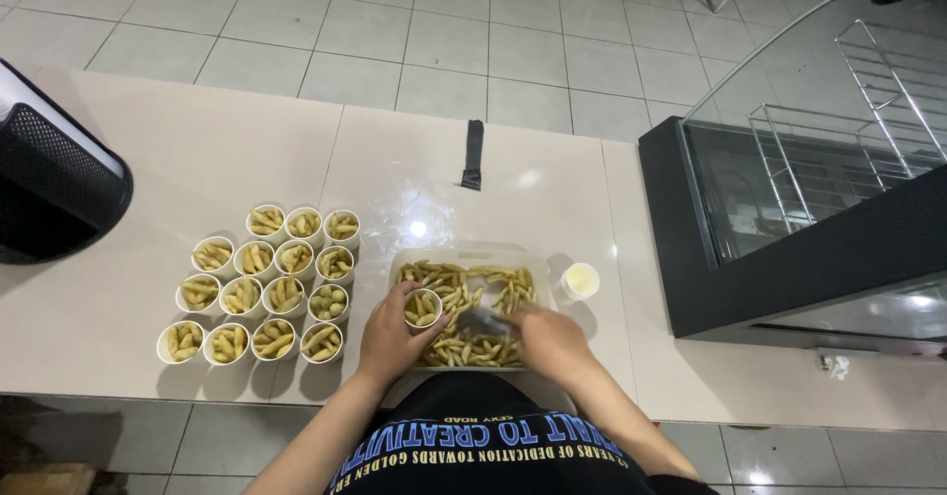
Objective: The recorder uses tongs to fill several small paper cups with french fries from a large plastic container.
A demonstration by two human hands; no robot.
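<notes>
A white tray (545, 270) full of yellow finger-shaped snacks sits at the near edge of the beige counter. My left hand (391, 337) holds a small white cup (423, 308) partly filled with snacks over the tray's left side. My right hand (552, 343) grips metal tongs (483, 323) whose tips lie among the snacks in the tray, just right of the cup.
Several filled cups (261, 288) stand in rows left of the tray. A small empty cup (579, 280) sits right of the tray. A glass display case (809, 179) stands at right, a black mesh basket (49, 184) at far left, a black strip (473, 155) further back.
</notes>
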